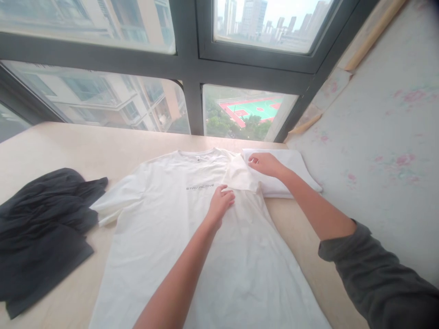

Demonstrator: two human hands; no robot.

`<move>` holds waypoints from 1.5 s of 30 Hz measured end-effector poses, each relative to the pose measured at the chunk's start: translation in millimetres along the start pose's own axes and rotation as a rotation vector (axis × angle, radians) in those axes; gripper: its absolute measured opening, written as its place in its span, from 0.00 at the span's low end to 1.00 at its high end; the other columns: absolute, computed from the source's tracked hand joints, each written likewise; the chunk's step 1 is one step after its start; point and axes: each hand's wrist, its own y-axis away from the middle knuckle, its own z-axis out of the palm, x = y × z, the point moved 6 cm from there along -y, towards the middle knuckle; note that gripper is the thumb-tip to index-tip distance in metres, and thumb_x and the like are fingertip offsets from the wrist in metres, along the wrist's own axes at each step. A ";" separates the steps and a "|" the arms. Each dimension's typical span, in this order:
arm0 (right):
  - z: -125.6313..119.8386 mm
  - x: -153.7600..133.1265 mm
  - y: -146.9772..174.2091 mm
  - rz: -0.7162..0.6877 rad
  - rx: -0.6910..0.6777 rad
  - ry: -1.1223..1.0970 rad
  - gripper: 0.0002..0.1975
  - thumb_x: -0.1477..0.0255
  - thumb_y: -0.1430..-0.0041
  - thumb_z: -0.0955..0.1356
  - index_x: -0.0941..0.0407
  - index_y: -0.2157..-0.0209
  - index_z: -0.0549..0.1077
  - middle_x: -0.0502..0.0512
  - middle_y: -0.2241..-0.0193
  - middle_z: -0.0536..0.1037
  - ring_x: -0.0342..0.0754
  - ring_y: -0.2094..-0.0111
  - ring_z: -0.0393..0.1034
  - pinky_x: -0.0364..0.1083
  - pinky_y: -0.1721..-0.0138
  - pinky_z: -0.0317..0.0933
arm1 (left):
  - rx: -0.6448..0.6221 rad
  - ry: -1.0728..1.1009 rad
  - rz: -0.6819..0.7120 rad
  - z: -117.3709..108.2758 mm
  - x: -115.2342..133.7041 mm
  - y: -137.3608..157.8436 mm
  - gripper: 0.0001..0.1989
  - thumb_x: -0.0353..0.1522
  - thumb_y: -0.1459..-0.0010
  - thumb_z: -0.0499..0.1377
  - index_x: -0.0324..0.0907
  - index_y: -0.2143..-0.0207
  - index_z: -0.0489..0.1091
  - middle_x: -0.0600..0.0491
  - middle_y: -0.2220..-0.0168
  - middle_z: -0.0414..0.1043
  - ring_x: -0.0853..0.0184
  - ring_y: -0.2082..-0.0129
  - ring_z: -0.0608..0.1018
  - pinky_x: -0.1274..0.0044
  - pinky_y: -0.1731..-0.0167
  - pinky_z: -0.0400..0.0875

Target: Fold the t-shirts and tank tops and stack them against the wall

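A white T-shirt [164, 219] with "STAY ACTIVE" printed across its chest lies front up, collar away from me. Its sleeve on my right [242, 176] is turned inward over the shirt's side. My left hand [221, 204] rests on or just over the chest beside that sleeve, its fingers loosely bent and apart, holding nothing. Farther off, my right hand [265, 164] hovers by the outer edge of the sleeve, above a folded white cloth [291, 176]. Its fingers are lightly curled with a gap at the thumb, and I see no fabric between them.
A crumpled dark garment [44, 228] lies at the left on the pale wooden surface [113, 141]. Behind stands a grey-framed window [192, 73], with buildings and a sports court outside. On the right rises a flower-patterned wall [384, 137] with peeling edges.
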 end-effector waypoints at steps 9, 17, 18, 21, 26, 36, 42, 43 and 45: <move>27.6 18.1 85.4 -0.013 0.001 -0.163 0.19 0.64 0.43 0.68 0.56 0.51 0.73 0.54 0.62 0.78 0.47 0.65 0.70 0.46 0.61 0.62 | 0.086 -0.326 0.195 -11.2 39.2 -45.7 0.15 0.33 0.45 0.60 0.40 0.54 0.70 0.43 0.47 0.71 0.57 0.48 0.74 0.68 0.47 0.66; 42.4 13.2 90.8 0.042 0.134 -0.227 0.15 0.70 0.44 0.66 0.57 0.54 0.71 0.54 0.64 0.77 0.48 0.63 0.70 0.46 0.58 0.62 | -0.020 -0.564 0.217 31.1 100.9 -191.7 0.18 0.38 0.38 0.60 0.39 0.49 0.69 0.46 0.47 0.70 0.59 0.49 0.74 0.60 0.49 0.70; 44.5 11.1 90.7 0.053 0.159 -0.201 0.14 0.69 0.43 0.65 0.56 0.55 0.71 0.55 0.65 0.77 0.48 0.63 0.70 0.46 0.59 0.62 | -0.051 -0.569 0.202 37.3 100.6 -202.2 0.18 0.38 0.38 0.60 0.39 0.49 0.69 0.46 0.47 0.70 0.60 0.50 0.75 0.61 0.50 0.72; 49.3 8.9 91.1 0.076 0.194 -0.165 0.10 0.69 0.42 0.64 0.55 0.58 0.69 0.52 0.69 0.75 0.48 0.67 0.69 0.45 0.64 0.61 | -0.140 -0.543 0.156 46.8 93.5 -220.9 0.17 0.38 0.37 0.60 0.39 0.50 0.70 0.48 0.50 0.72 0.61 0.53 0.76 0.64 0.54 0.74; 43.3 14.5 98.6 0.029 0.249 -0.238 0.04 0.70 0.40 0.63 0.53 0.63 0.68 0.49 0.73 0.72 0.45 0.72 0.66 0.44 0.68 0.60 | -0.252 -0.397 0.131 33.6 84.8 -229.4 0.14 0.38 0.37 0.60 0.37 0.55 0.71 0.50 0.58 0.74 0.67 0.63 0.77 0.71 0.63 0.76; 25.8 13.3 125.0 -0.022 0.524 -0.209 0.12 0.74 0.38 0.61 0.53 0.62 0.76 0.55 0.66 0.74 0.47 0.68 0.70 0.45 0.63 0.66 | -0.208 -0.114 0.315 28.1 107.6 -215.4 0.10 0.32 0.46 0.66 0.36 0.62 0.73 0.56 0.74 0.69 0.77 0.76 0.70 0.80 0.70 0.67; 43.4 28.4 120.6 0.056 0.325 -0.205 0.13 0.73 0.38 0.62 0.55 0.58 0.76 0.56 0.62 0.78 0.47 0.67 0.71 0.47 0.62 0.64 | -0.175 -0.295 0.257 45.3 94.8 -219.6 0.11 0.38 0.38 0.61 0.37 0.62 0.71 0.55 0.70 0.71 0.72 0.73 0.73 0.76 0.71 0.72; 43.5 29.6 120.0 0.068 0.301 -0.220 0.13 0.72 0.38 0.62 0.55 0.58 0.76 0.56 0.62 0.78 0.47 0.68 0.71 0.47 0.63 0.64 | -0.161 -0.333 0.264 45.5 96.0 -219.0 0.11 0.37 0.37 0.60 0.37 0.61 0.71 0.54 0.67 0.72 0.72 0.71 0.75 0.75 0.69 0.73; 42.3 31.0 118.7 0.086 0.264 -0.251 0.12 0.68 0.37 0.63 0.55 0.59 0.77 0.56 0.63 0.78 0.47 0.68 0.70 0.46 0.63 0.64 | -0.123 -0.416 0.294 43.8 101.5 -212.5 0.10 0.35 0.38 0.60 0.37 0.58 0.71 0.52 0.63 0.74 0.69 0.66 0.76 0.73 0.64 0.74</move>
